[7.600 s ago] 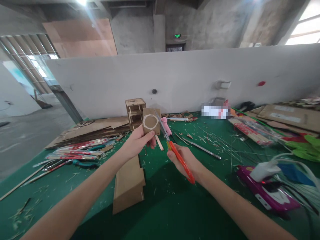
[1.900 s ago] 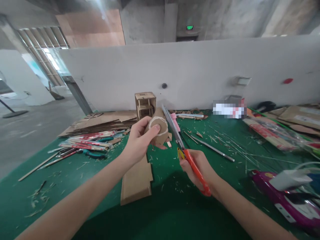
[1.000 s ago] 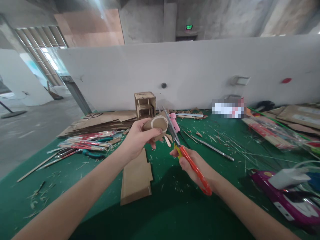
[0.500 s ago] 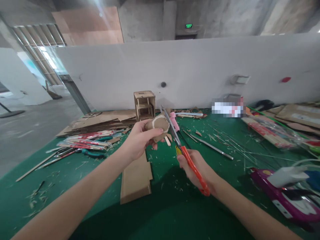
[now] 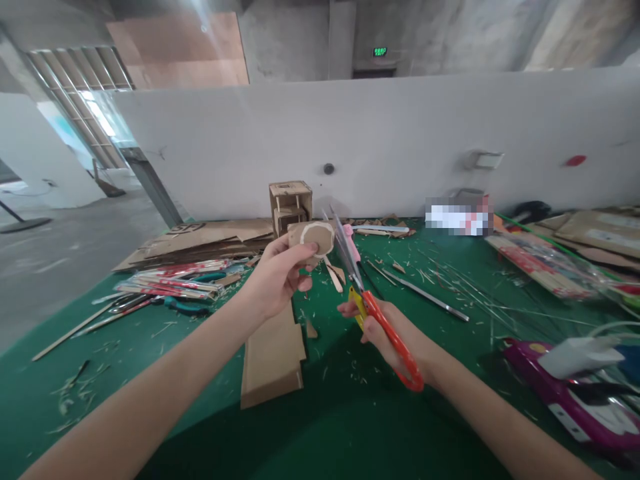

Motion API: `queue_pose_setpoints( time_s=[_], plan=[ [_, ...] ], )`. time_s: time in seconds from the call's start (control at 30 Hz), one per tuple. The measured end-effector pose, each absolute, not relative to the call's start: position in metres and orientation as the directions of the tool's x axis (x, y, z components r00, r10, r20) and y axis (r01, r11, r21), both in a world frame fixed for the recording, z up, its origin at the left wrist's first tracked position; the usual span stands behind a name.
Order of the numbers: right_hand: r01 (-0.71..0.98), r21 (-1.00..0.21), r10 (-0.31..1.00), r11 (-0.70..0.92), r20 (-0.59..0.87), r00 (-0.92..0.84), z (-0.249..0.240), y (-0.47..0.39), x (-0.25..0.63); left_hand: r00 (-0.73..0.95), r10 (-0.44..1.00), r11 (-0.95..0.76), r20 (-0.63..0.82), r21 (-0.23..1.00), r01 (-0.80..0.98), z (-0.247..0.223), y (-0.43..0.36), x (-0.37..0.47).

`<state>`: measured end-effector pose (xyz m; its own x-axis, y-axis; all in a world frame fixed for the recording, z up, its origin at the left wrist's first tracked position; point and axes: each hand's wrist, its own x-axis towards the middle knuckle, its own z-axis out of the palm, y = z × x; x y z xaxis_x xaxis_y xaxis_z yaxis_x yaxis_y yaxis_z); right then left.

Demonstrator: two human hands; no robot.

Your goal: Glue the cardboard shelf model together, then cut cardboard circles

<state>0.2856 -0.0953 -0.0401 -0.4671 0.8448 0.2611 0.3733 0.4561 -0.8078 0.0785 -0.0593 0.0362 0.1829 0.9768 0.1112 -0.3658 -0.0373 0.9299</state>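
Note:
Between thumb and fingers, my left hand [image 5: 283, 270] pinches a small cardboard piece [image 5: 319, 235] with a pale rounded outline on its face. My right hand [image 5: 385, 327] is wrapped round the scissors [image 5: 367, 297], which have red and yellow handles. Their blades point up and away, slightly parted, just right of the cardboard piece and apart from it. Below my left hand a larger cardboard sheet [image 5: 273, 363] with a notched edge lies on the green table. A small cardboard scrap [image 5: 311, 329] rests beside that sheet.
Behind my left hand stands a small cardboard shelf box [image 5: 291, 203]. Flat cardboard [image 5: 215, 233], wrapped sticks [image 5: 175, 280] and teal-handled pliers [image 5: 185, 307] lie left. Right are a metal strip [image 5: 433, 300], packaged sticks [image 5: 543, 267] and a purple power strip [image 5: 565, 400]. A white partition [image 5: 400, 147] rises behind.
The cardboard piece has turned and risen slightly in my left hand. The scissor blades have parted a little wider. A small scrap now lies by the notched sheet.

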Motion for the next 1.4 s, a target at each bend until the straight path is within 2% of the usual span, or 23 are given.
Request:
queue_pose_setpoints(
  time_s=[0.33, 0.5, 0.73, 1.17, 1.27, 1.4],
  plan=[
    [0.342, -0.820, 0.841, 0.459, 0.278, -0.464, -0.045, -0.093, 0.286, 0.199, 0.962, -0.123, 0.189, 0.946, -0.300, 0.032, -0.059, 0.080],
    [0.380, -0.818, 0.858, 0.432, 0.244, -0.451, -0.040, -0.094, 0.284, 0.222, 0.950, -0.153, 0.220, 0.948, -0.280, 0.032, -0.060, 0.080],
    [0.476, -0.741, 0.864, 0.474, 0.287, -0.414, -0.034, -0.094, 0.281, 0.219, 0.952, -0.150, 0.214, 0.949, -0.276, 0.031, -0.060, 0.081],
    [0.621, -0.649, 0.898, 0.440, 0.299, -0.323, -0.029, -0.098, 0.277, 0.241, 0.950, -0.116, 0.200, 0.939, -0.323, 0.034, -0.063, 0.082],
    [0.587, -0.661, 0.882, 0.468, 0.307, -0.357, -0.029, -0.097, 0.279, 0.201, 0.964, -0.109, 0.176, 0.945, -0.308, 0.035, -0.062, 0.080],
    [0.465, -0.748, 0.856, 0.474, 0.269, -0.441, -0.030, -0.098, 0.282, 0.193, 0.962, -0.154, 0.192, 0.968, -0.198, 0.035, -0.058, 0.077]
  ],
)
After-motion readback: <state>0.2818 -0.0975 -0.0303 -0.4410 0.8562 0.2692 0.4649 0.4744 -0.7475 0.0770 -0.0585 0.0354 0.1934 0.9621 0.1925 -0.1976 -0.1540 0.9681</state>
